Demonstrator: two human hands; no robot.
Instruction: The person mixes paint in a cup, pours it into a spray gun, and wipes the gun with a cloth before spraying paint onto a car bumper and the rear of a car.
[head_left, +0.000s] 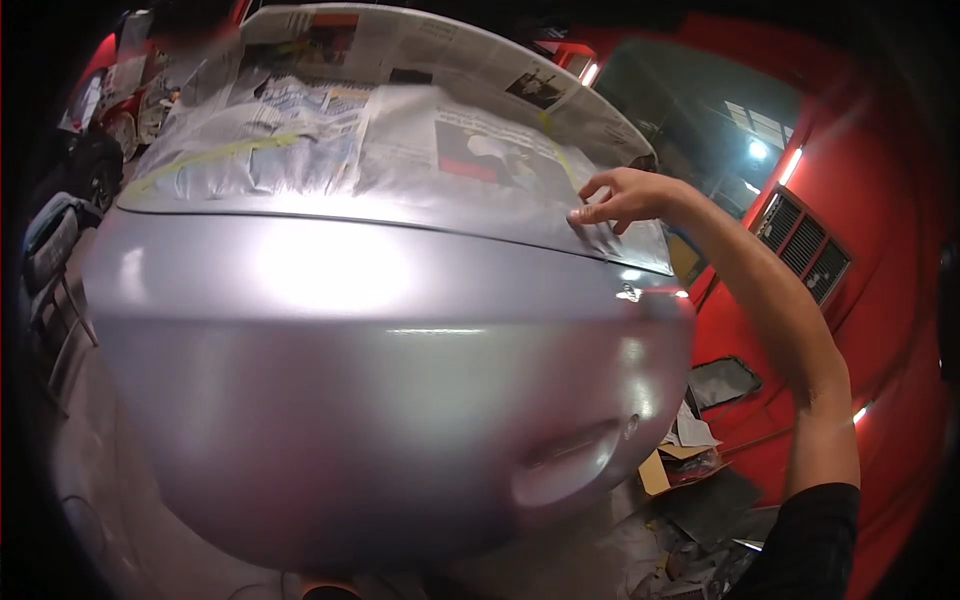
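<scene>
My right hand (632, 197) reaches in from the right, over the lower right corner of newspaper masking (400, 150). Its fingers are bent and apart, with the fingertips close over the paper and nothing visible between them. Below lies a silver-painted car door (400, 400), with a strong light reflection on its upper part. A dark line (400, 222) runs along the border between paint and paper. Yellow-green tape (215, 165) crosses the paper. Toward the lower right, the door has a handle recess (567, 465) and a small round lock opening (631, 427). My left hand is out of view.
A red vehicle body (880, 250) with a vent grille (803, 243) stands close on the right. Cardboard and paper scraps (690, 445) lie below it. At the left are a folding chair (50, 260) and a dark tyre (100, 180).
</scene>
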